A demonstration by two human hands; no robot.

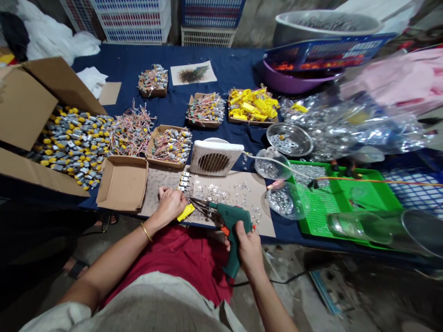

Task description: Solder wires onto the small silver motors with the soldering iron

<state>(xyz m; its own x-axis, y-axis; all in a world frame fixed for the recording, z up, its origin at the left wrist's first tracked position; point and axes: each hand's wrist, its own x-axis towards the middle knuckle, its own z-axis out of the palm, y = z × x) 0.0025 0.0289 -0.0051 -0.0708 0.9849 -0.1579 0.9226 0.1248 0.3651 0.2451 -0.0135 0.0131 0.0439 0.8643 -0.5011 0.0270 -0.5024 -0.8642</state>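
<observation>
Tool: dark green pistol-shaped plastic soldering gun [235, 219] with an orange trigger, its slim dark tip above the worn tan cardboard sheet [265, 203] on the cloth-covered surface [119, 54].
Right hand [249, 246]: wrapped closed around the gun's handle.
Left hand [172, 203]: fingers bent and narrow, beside the glossy yellow plastic piece [186, 212] at the sheet's near edge; whether they pinch anything, I cannot tell.
Fan: boxy off-white plastic housing [216, 157], slatted round grille, behind the hands.
Motors: short row of small silvery motors [183, 181] between the left hand and the housing.
Hard to see: left fingertips, small and unclear; right fingers, partly behind the handle.
</observation>
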